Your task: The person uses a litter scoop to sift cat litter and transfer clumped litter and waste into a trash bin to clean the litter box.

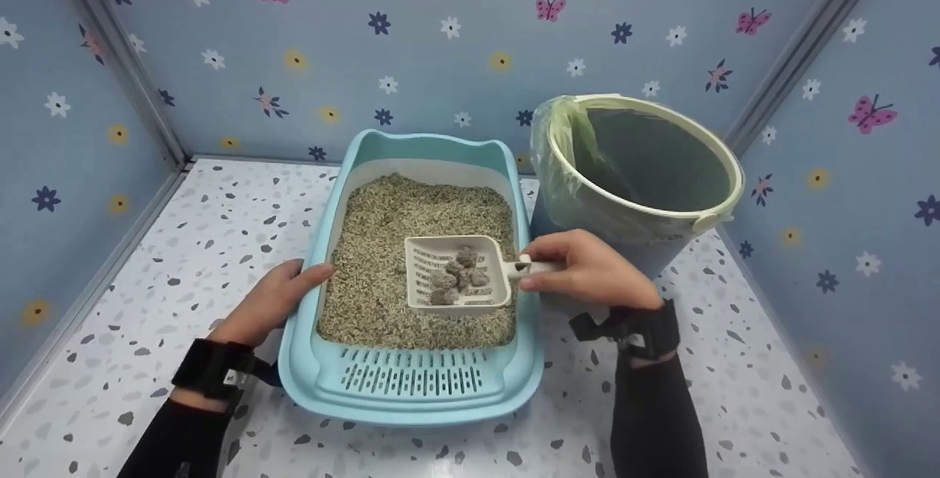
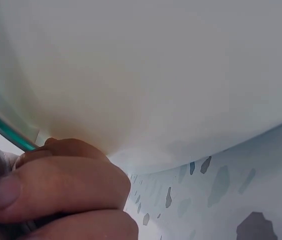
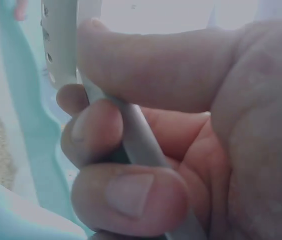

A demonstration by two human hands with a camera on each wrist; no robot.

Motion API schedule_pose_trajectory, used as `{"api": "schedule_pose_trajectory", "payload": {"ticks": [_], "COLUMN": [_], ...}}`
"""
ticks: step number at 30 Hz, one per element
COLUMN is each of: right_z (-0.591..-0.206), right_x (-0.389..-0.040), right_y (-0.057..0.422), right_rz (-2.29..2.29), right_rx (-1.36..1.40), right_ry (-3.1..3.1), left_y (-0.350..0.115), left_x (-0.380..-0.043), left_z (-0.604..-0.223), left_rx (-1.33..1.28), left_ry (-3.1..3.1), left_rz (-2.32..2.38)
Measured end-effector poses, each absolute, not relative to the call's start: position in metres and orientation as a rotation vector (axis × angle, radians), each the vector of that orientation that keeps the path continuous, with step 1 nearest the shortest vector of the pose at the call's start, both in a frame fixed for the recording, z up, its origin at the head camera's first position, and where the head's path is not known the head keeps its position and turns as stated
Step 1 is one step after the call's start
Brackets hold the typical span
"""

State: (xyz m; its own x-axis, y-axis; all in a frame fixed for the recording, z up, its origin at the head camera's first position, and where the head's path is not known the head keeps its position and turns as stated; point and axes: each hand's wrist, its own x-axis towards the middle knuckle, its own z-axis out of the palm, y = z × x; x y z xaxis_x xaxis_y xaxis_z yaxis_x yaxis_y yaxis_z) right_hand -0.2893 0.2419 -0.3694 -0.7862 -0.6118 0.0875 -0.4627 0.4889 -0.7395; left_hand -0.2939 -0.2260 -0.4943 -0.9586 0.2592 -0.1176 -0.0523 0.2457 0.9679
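A light blue litter box (image 1: 411, 410) full of grainy litter (image 1: 374, 236) stands in front of me. My left hand (image 1: 272, 298) grips its left rim, thumb on top; the left wrist view shows the fingers (image 2: 71, 185) curled under the edge, beside the pale outer wall (image 2: 156, 75). My right hand (image 1: 598, 272) holds a cream slotted litter scoop (image 1: 501, 283) over the right part of the litter. Several greyish clumps (image 1: 459, 272) lie in the scoop. Thumb and curled fingers wrap the scoop's handle (image 3: 143, 140) in the right wrist view.
To the right of the box stands a tall bin (image 1: 736, 180) with a thin greenish bag (image 1: 562, 192) folded over its rim. The speckled white floor (image 1: 242, 206) is bounded by blue flowered panels (image 1: 440, 59) at the back and both sides.
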Motion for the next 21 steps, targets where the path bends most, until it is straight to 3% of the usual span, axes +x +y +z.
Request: {"api": "schedule_pose_trajectory", "payload": {"ticks": [4, 12, 21], "right_z": [-0.369, -0.38, -0.374], "right_x": [-0.288, -0.286, -0.274], "right_y": [0.246, 0.203, 0.2], "right_rz": [-1.246, -1.2, -1.219], "right_rx": [-0.915, -0.993, -0.956], "right_ry": [2.503, 2.497, 2.616], "left_y": [-0.226, -0.227, -0.225], "left_x": [-0.294, -0.294, -0.295], "left_z": [-0.495, -0.495, -0.496], "left_rx": [0.179, 0.19, 0.193], "left_ry": [2.258, 2.249, 2.256], "left_rz": [1.781, 1.789, 1.796]}}
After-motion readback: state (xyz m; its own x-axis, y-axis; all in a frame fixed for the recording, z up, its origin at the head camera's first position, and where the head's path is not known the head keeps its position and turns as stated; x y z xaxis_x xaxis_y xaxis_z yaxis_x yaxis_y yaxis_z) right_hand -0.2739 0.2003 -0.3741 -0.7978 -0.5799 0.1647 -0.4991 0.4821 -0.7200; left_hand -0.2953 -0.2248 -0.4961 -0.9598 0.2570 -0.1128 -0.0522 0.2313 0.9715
